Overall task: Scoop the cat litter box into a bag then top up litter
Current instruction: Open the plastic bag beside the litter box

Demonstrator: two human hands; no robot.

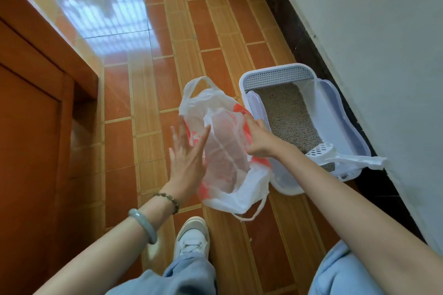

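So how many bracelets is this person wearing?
2, both on the left arm: a beaded bracelet at the wrist, a pale green bangle just above it.

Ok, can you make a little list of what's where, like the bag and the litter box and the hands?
bag: white with red print, mouth open, beside the litter box
left hand: fingers straight, against the bag's side
right hand: pinches the bag's rim
litter box: by the wall, grey litter inside
scoop: white, lying in the box's near end
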